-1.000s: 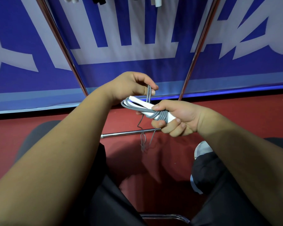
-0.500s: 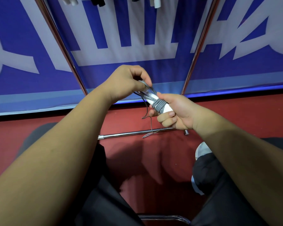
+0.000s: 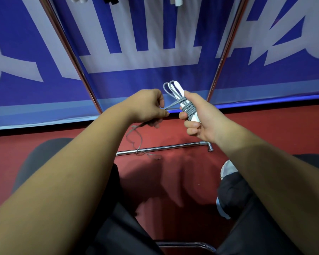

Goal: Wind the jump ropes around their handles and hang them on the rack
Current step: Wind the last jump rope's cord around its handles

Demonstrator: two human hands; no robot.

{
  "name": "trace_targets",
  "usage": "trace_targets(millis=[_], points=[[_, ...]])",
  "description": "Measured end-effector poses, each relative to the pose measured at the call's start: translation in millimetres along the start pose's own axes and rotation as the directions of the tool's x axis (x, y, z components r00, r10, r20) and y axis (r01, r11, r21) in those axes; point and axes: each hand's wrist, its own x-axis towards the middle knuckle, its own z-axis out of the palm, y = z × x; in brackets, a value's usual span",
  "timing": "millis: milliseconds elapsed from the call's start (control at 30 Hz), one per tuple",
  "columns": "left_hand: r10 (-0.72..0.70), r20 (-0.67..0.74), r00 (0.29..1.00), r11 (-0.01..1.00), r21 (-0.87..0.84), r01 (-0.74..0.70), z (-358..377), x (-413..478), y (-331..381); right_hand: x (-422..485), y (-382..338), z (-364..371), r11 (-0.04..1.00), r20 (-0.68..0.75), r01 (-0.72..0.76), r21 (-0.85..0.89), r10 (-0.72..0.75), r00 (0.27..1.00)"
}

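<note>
Where the right hand's fingers (image 3: pixel 191 129) curl round the lower end of the white handles (image 3: pixel 178 87), they clench the pair together, thumb laid up along them. The right hand (image 3: pixel 206 116) thus grips the bundle tilted, its top end leaning away to the left. Grey rope (image 3: pixel 190 109) is wound in several tight turns round the middle of the handles, and two small loops of it stand up beside their top end. From the coil a taut strand runs left of the handles into the left hand (image 3: pixel 145 107), which is curled closed on it, pinching it between thumb and forefinger; how its lower fingers lie cannot be made out. Below that fist the loose tail (image 3: pixel 135 138) of the rope hangs slack, lower and left of the handles, its end blurred against the floor bar (image 3: pixel 161 148). Behind the handles the slanted chrome poles of the rack (image 3: pixel 72 57) rise in front of a blue and white banner (image 3: pixel 136 34), over red floor (image 3: pixel 274 129). Far above the handles, other hanging handle ends (image 3: pixel 178 0) are cut off by the top edge. Nearer the camera than the handles, dark trousers (image 3: pixel 118 227), a pale shoe (image 3: pixel 227 168) and a chair's metal rim (image 3: pixel 184 244) show only in part.
</note>
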Motion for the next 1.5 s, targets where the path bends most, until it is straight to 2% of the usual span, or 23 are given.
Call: trace_targets(millis=[67, 167, 267, 400, 767, 933, 1033, 1100, 1267, 1367, 1500], points=[[-0.052, 0.106, 0.993, 0.981, -0.180, 0.070, 2.1, 0.1, 0.4, -0.5, -2.7, 0.7, 1.000, -0.015, 0.008, 0.004, -0.008, 1.000], [0.014, 0.135, 0.991, 0.938, -0.344, 0.034, -4.7, -3.4, 3.9, -0.8, -9.2, 0.0, 0.999, -0.036, 0.021, 0.037, -0.020, 0.999], [0.061, 0.089, 0.994, 0.915, -0.403, -0.020, -11.4, -6.2, 3.6, -1.9, -13.2, -1.5, 0.995, -0.019, 0.020, 0.098, -0.018, 1.000], [0.066, 0.093, 0.993, 0.910, -0.413, -0.022, -11.0, -6.2, -1.2, -5.8, -15.3, -1.0, 0.985, 0.071, 0.000, 0.172, -0.012, 0.997], [0.101, 0.061, 0.993, 0.946, -0.316, -0.077, -17.8, 0.8, -14.1, -13.2, -23.2, -0.9, 0.967, 0.097, 0.027, 0.255, -0.053, 0.994], [0.100, 0.045, 0.994, 0.980, -0.176, -0.091, -15.8, 6.1, -20.5, -13.2, -20.0, -0.3, 0.972, 0.129, 0.021, 0.234, -0.052, 0.990], [0.063, 0.107, 0.992, 0.997, -0.043, -0.058, -12.7, 4.3, -21.2, -11.1, -20.7, -2.3, 0.967, 0.145, 0.012, 0.254, -0.050, 0.988], [0.038, 0.139, 0.990, 0.999, -0.030, -0.035, -8.9, 3.5, -21.6, -10.8, -20.7, -3.0, 0.968, 0.155, 0.012, 0.252, -0.053, 0.986], [-0.006, 0.114, 0.993, 0.999, 0.042, 0.001, -6.2, 7.1, -24.5, -11.9, -16.3, -2.8, 0.985, 0.182, 0.029, 0.169, -0.060, 0.981], [-0.037, 0.051, 0.998, 0.998, 0.048, 0.034, -6.2, 10.6, -27.3, -12.7, -14.1, -0.6, 0.989, 0.210, 0.010, 0.147, -0.041, 0.977], [-0.059, 0.092, 0.994, 0.998, 0.017, 0.058, -0.1, 13.4, -28.0, -14.0, -15.3, 0.2, 0.990, 0.192, 0.043, 0.134, -0.069, 0.979]])
